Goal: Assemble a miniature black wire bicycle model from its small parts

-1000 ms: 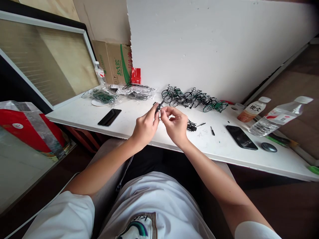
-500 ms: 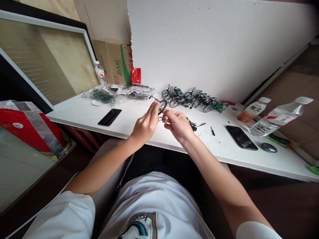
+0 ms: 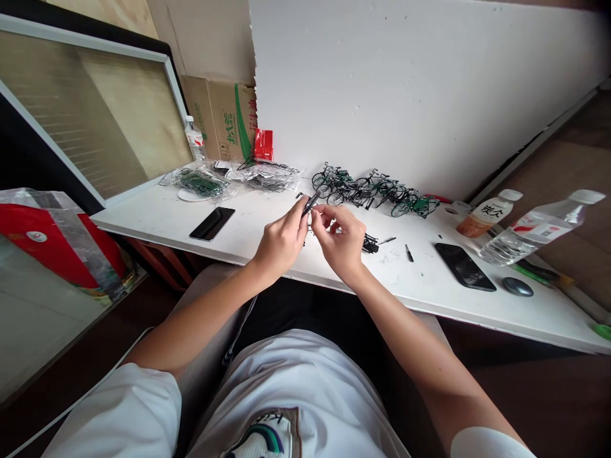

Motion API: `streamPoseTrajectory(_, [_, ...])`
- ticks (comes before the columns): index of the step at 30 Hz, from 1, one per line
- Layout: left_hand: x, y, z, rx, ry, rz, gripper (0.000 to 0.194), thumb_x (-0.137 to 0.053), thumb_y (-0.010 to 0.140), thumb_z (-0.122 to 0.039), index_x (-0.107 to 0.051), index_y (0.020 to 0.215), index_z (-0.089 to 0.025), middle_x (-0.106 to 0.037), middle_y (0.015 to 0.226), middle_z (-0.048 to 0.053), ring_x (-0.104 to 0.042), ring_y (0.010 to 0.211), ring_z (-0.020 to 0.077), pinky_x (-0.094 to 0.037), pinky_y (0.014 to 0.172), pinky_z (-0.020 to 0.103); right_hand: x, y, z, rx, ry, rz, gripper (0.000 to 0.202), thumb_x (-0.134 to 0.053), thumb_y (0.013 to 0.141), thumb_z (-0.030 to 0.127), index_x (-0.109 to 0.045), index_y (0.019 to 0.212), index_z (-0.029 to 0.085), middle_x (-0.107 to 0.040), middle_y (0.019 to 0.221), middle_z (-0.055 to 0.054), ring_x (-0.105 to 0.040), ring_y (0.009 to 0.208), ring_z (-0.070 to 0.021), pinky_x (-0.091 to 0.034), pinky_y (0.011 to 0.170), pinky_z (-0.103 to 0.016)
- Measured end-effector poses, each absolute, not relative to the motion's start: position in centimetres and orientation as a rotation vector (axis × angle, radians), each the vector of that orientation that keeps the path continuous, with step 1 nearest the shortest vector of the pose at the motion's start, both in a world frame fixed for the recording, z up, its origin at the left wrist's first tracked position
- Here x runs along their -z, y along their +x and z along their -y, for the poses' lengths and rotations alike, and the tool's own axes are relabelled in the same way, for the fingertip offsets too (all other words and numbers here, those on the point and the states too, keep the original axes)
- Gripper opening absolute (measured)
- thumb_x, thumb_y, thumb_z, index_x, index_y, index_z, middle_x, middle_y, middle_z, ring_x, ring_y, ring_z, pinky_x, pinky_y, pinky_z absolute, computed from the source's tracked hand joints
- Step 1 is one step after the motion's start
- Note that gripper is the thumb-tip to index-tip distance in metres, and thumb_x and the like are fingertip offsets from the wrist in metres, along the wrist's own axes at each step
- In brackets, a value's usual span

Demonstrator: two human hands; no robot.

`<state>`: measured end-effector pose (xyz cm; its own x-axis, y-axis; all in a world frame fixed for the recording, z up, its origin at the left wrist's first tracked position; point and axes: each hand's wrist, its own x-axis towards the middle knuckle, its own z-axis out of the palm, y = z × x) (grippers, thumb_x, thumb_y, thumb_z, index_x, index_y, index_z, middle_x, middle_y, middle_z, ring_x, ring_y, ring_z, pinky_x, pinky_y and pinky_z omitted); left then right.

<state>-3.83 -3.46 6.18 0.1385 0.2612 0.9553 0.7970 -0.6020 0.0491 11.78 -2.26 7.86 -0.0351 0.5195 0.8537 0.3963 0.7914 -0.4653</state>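
Note:
My left hand (image 3: 280, 240) is closed around part of a miniature bicycle, whose dark wheel (image 3: 311, 203) shows nearly edge-on above the fingers. Most of that piece is hidden by the hand. Right beside the wheel, my right hand (image 3: 341, 240) has thumb and fingertips pinched together; what is between them is too small to make out. Behind the right wrist lie black bicycle parts (image 3: 370, 243) on the white table. Small dark rod-like pieces, among them a short black tool (image 3: 409, 253), lie to their right.
Several assembled miniature bicycles (image 3: 372, 189) stand at the wall. Bagged parts (image 3: 200, 182) lie back left, before a cardboard box (image 3: 222, 121). One phone (image 3: 212, 223) lies left; another phone (image 3: 464, 266), a mouse (image 3: 517, 286) and a water bottle (image 3: 534, 230) occupy the right.
The wheel in my left hand has turned from an angled face to nearly edge-on. My right hand has rolled over, its fingers more curled beside the wheel.

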Motion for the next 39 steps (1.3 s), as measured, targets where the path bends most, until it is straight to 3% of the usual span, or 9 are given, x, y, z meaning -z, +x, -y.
streamPoseTrajectory(9, [-5.8, -3.8, 3.5, 1.493, -1.989, 1.035, 0.046, -0.051, 0.112, -0.024, -0.056, 0.158, -0.015, -0.078, 0.137, 0.016, -0.082, 0.113, 0.0230, -0.065, 0.102, 0.030, -8.0, 11.5, 2.8, -0.295, -0.789, 1.609, 0.027, -0.066, 0.102, 0.045, -0.077, 0.097, 0.021, -0.068, 0.075, -0.002, -0.060, 0.069, -0.0162, -0.049, 0.066, -0.032])
streamPoseTrajectory(16, [-5.7, -3.9, 3.4, 1.473, -2.016, 1.064, 0.049, -0.049, 0.113, -0.024, -0.053, 0.161, -0.014, -0.075, 0.141, 0.018, -0.081, 0.116, 0.0243, -0.065, 0.104, 0.030, -8.7, 11.5, 3.5, -0.665, -0.826, 1.535, 0.040, -0.071, 0.098, 0.061, -0.077, 0.099, 0.022, -0.063, 0.079, -0.002, -0.048, 0.064, -0.0145, -0.038, 0.057, -0.030])
streamPoseTrajectory(28, [-5.6, -4.1, 3.3, 1.401, -2.026, 1.063, 0.051, -0.046, 0.113, -0.019, -0.048, 0.163, -0.013, -0.071, 0.147, 0.018, -0.077, 0.127, 0.0255, -0.065, 0.106, 0.030, -9.4, 11.6, 3.4, -0.791, -0.809, 1.520, 0.042, -0.075, 0.094, 0.063, -0.076, 0.094, 0.020, -0.059, 0.072, -0.001, -0.055, 0.068, -0.0159, -0.042, 0.060, -0.029])
streamPoseTrajectory(34, [-6.0, -4.1, 3.3, 1.458, -1.982, 1.024, 0.045, -0.049, 0.113, -0.022, -0.056, 0.157, -0.013, -0.075, 0.141, 0.017, -0.080, 0.119, 0.0237, -0.065, 0.104, 0.029, -8.9, 11.5, 3.3, -0.709, -0.802, 1.524, 0.040, -0.071, 0.098, 0.061, -0.078, 0.102, 0.021, -0.063, 0.076, -0.002, -0.056, 0.070, -0.0166, -0.043, 0.060, -0.030])
streamPoseTrajectory(39, [-6.3, -3.8, 3.6, 1.534, -2.014, 1.086, 0.042, -0.050, 0.114, -0.029, -0.062, 0.151, -0.013, -0.080, 0.132, 0.016, -0.083, 0.109, 0.0232, -0.067, 0.097, 0.029, -8.4, 12.1, 2.6, -0.220, -0.769, 1.676, 0.025, -0.066, 0.103, 0.046, -0.080, 0.100, 0.024, -0.068, 0.076, -0.005, -0.060, 0.075, -0.0206, -0.051, 0.075, -0.036])
